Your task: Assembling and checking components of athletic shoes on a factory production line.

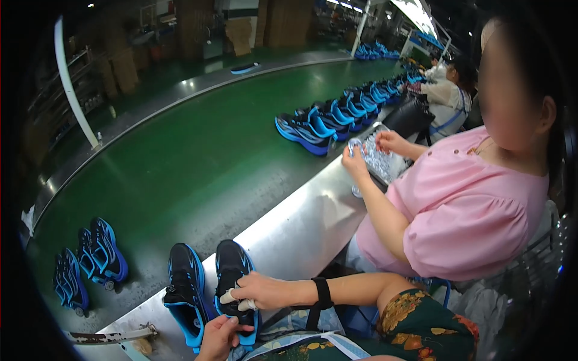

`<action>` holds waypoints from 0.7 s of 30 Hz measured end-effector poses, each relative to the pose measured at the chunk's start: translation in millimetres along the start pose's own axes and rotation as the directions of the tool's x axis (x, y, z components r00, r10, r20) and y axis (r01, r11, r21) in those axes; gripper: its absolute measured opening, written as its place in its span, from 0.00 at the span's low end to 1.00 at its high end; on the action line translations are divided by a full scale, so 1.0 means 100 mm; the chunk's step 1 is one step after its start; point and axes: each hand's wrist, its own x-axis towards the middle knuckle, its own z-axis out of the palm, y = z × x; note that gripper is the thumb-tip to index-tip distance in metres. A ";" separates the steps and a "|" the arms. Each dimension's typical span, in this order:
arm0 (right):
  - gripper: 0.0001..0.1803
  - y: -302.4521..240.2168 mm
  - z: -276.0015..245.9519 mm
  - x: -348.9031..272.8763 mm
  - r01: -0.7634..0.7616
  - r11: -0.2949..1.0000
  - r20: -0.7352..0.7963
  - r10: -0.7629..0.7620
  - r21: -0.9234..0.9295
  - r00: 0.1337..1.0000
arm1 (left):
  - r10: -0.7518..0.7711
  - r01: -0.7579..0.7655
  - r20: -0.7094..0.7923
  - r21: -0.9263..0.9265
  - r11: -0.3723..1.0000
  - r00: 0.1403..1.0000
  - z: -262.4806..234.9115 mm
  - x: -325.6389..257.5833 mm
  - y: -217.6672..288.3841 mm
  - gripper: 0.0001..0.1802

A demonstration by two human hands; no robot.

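Two black sneakers with bright blue trim stand side by side on the metal ledge in front of me. My right hand [262,292], with pale finger covers on some fingers, is closed at the lacing and tongue of the right-hand sneaker [232,259]. At that same shoe's opening, my left hand [220,338] has its thumb and fingers bent against the collar; part of the grip is hidden. The left-hand sneaker [185,271] stands beside it, untouched, its blue lining showing. A dark band circles my right wrist.
More sneakers [102,249] sit on the green belt [198,162] at left, and a long row of sneakers [307,129] runs off at far right. A co-worker in pink [463,198] sits close on my right, hands over a tray [379,159]. A rusty metal bar [111,337] lies lower left.
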 end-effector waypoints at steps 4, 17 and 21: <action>0.12 0.03 0.18 -0.04 -0.015 0.960 -0.230 -0.052 -0.280 0.972 | 0.027 -0.021 -0.092 0.068 0.997 0.995 0.13 0.05 0.04 0.11; 0.09 0.07 -0.01 -0.04 -0.057 0.973 -0.288 -0.010 -0.222 0.958 | 0.002 0.011 -0.095 0.133 0.991 0.995 0.04 0.26 0.00 0.08; 0.09 -0.09 -0.16 -0.11 -0.018 0.993 -0.089 0.007 -0.118 0.996 | 0.005 -0.003 -0.068 0.036 0.999 0.998 0.00 0.14 -0.16 0.09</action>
